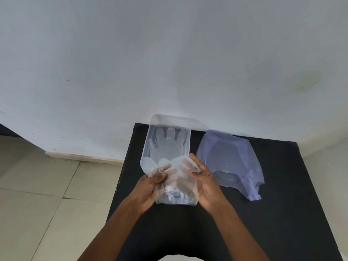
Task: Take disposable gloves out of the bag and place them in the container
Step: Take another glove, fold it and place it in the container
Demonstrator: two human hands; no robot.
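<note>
On the black table [282, 204], a clear rectangular container [147, 146] stands near the wall with one transparent glove [170, 135] lying flat inside, fingers toward the wall. I hold another clear disposable glove [175, 183] just in front of the container. My left hand [148, 187] pinches its left side and my right hand [205, 183] grips its right edge. Its fingertips reach over the container's near rim. The pale blue plastic bag [231, 162] lies crumpled on the table to the right of my right hand.
A white wall [169, 63] rises directly behind the table. Beige floor tiles [47, 194] lie to the left, beyond the table's left edge. Bare black tabletop stretches in front of the bag and to its right.
</note>
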